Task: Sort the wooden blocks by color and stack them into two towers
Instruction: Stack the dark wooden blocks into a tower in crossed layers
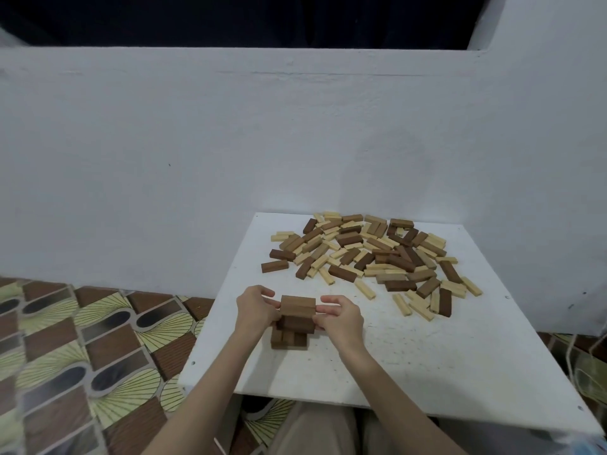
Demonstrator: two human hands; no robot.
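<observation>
1. the left hand (254,307) is on the left side of the dark tower (294,323), its fingertips touching the ends of the top layer (298,307); the fingers look only lightly bent and pressing, not wrapped around a block.
2. the right hand (340,318) is on the opposite side, fingers and thumb bent toward the right ends of the upper layers, touching them; i cannot tell for sure if it pinches one block or only pushes.
3. i think both hands squeeze from two sides in order to make the blocks of the layer flush, so the next layer will sit flat.
4. the dark tower stands on the near left part of the white tabletop (410,366). it shows about three layers, each one turned crosswise to the one below, which makes it more stable.
5. the mixed pile (371,257) of dark, medium brown and pale blocks lies well apart, at the far right part of the tabletop, so the building place stays free.
6. no pale tower is visible, so in my judgement the task is at an early stage.
7. beside the tabletop, at the left, is a patterned floor (82,339), and behind is a white wall (230,142).
</observation>
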